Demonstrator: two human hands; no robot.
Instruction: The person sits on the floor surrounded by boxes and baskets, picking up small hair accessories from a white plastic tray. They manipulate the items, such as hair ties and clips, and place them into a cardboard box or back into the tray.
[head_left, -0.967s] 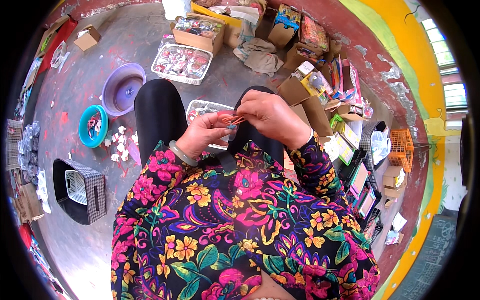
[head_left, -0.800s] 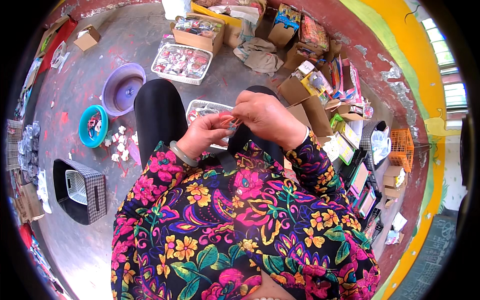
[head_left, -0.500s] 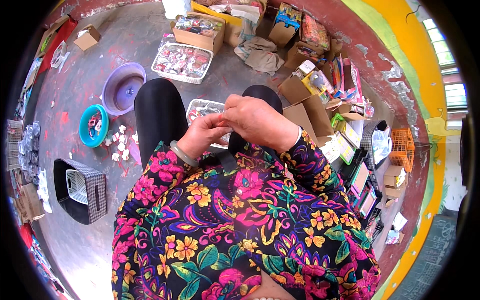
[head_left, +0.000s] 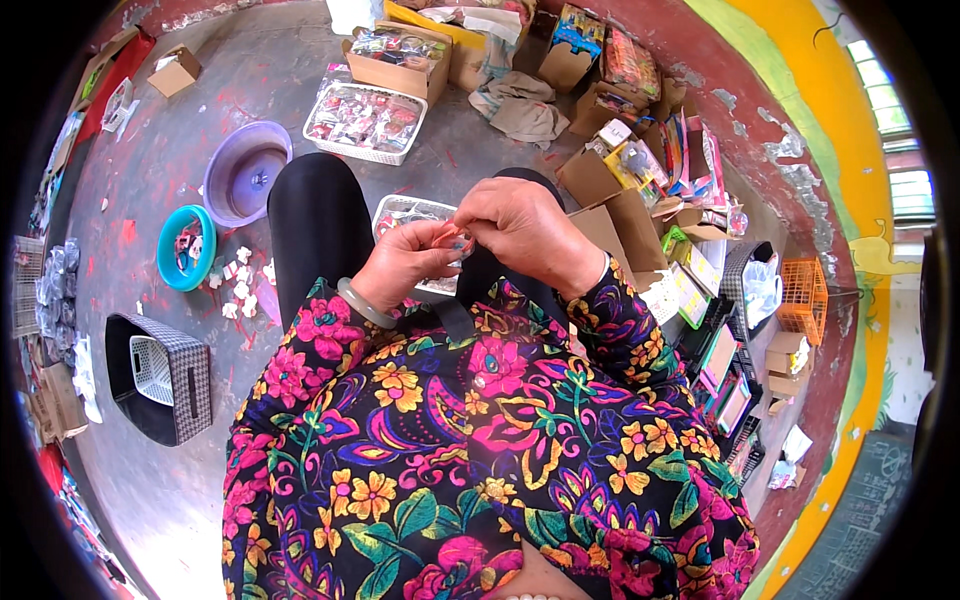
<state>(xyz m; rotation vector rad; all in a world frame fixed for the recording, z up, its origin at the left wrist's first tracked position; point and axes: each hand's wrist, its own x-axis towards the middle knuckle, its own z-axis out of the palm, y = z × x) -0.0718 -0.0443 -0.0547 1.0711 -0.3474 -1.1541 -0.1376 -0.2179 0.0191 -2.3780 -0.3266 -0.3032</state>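
Note:
Both hands meet over my lap, fingertips almost touching. My left hand (head_left: 402,262), with a pale bangle (head_left: 366,304) at its wrist, pinches a small shiny see-through piece (head_left: 462,245) with some red in it. Its exact kind is too small to make out. My right hand (head_left: 535,230) is closed above it, thumb and forefinger pressed together at the piece's upper edge. Whatever lies inside the right fingers is hidden. Just beyond and below the hands, a white basket (head_left: 384,212) of small packaged items sits between my knees, partly covered by the hands.
A larger white basket (head_left: 365,152) of packets stands ahead beside an open carton (head_left: 440,75). Purple (head_left: 213,190) and turquoise (head_left: 165,262) basins stand left, near white scraps (head_left: 240,290) and a checked bin (head_left: 200,390). Cartons (head_left: 640,235) and an orange crate (head_left: 803,295) line the right.
My right hand has shifted slightly right and turned, opening a small gap between the hands. The shiny piece now shows at the left fingertips.

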